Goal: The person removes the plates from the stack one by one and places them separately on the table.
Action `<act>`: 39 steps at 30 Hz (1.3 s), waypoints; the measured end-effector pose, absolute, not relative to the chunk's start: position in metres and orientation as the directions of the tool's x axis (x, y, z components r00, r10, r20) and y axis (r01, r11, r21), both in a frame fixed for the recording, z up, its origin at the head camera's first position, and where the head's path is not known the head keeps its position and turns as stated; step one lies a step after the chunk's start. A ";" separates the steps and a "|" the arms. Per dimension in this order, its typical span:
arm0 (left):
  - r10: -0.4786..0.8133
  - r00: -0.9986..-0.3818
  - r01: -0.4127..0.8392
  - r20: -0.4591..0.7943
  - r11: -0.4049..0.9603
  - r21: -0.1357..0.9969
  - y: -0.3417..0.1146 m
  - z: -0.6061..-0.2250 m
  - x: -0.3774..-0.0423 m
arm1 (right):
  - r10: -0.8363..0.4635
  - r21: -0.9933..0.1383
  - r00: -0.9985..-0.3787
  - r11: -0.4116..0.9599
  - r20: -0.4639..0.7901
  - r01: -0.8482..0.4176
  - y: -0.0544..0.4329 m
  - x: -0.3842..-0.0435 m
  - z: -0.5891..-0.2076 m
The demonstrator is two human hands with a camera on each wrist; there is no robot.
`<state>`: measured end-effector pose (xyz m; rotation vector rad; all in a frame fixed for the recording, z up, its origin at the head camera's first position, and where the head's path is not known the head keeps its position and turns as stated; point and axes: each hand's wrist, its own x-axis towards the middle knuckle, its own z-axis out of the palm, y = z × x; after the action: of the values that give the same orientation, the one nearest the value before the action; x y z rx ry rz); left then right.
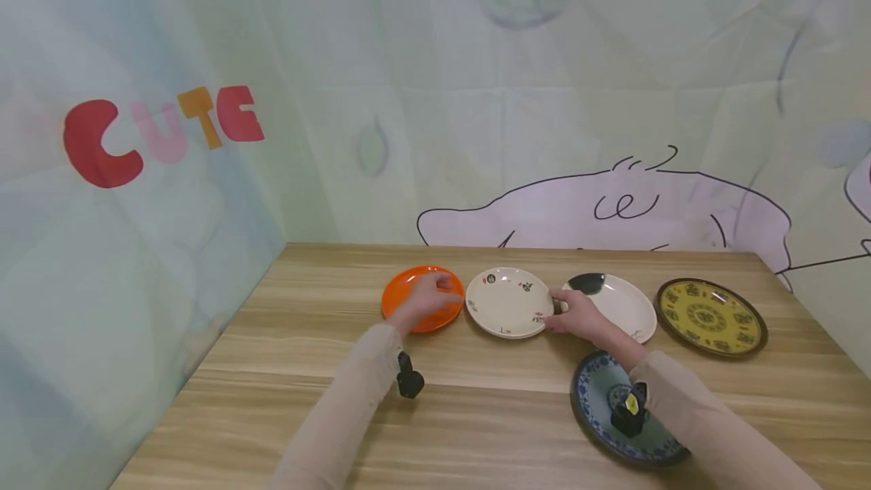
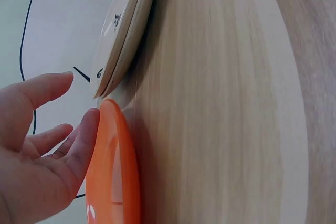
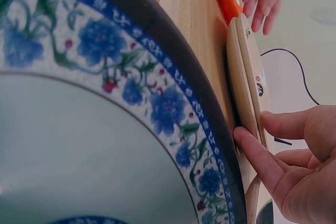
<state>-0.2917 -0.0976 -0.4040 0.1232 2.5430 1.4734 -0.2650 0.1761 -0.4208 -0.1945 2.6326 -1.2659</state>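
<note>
Two cream plates (image 1: 509, 303) with small printed motifs lie stacked, their doubled rims (image 3: 244, 74) showing in the right wrist view. My right hand (image 1: 580, 317) pinches their right edge, thumb on top and a fingertip low against the side. Over the orange plate (image 1: 408, 316) hovers my left hand (image 1: 430, 295), its thumb apart from loosely bent fingers (image 2: 84, 142). It grips nothing, and its fingertips are close to where the orange rim meets the cream stack. Whether they touch the orange rim I cannot tell.
Right of the cream stack lies a white plate (image 1: 622, 308) with a dark patch, then a yellow patterned plate (image 1: 711, 317) with a brown rim. A blue floral plate (image 1: 592, 392) sits nearer, under my right forearm. A printed curtain (image 1: 340, 172) hangs behind the wooden table (image 1: 490, 429).
</note>
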 end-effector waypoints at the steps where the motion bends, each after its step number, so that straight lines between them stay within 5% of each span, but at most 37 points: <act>1: 0.174 -0.977 -0.022 -0.126 0.503 0.864 -0.095 -0.405 -0.292 | -0.211 -0.783 -0.969 0.621 -0.130 -0.031 0.176 -0.265 -0.421; 27: 0.148 -0.969 -0.071 -0.196 0.596 0.800 -0.073 -0.406 -0.295 | -0.193 -0.799 -0.974 0.601 -0.121 -0.020 0.175 -0.265 -0.425; 39: 0.140 -0.975 -0.075 -0.171 0.515 0.854 -0.072 -0.412 -0.296 | -0.182 -0.781 -0.977 0.624 -0.109 -0.029 0.174 -0.266 -0.423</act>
<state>-0.2962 -0.0718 -0.4119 0.0555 2.5385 1.4461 -0.2657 0.1742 -0.4234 -0.1751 2.6687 -1.2776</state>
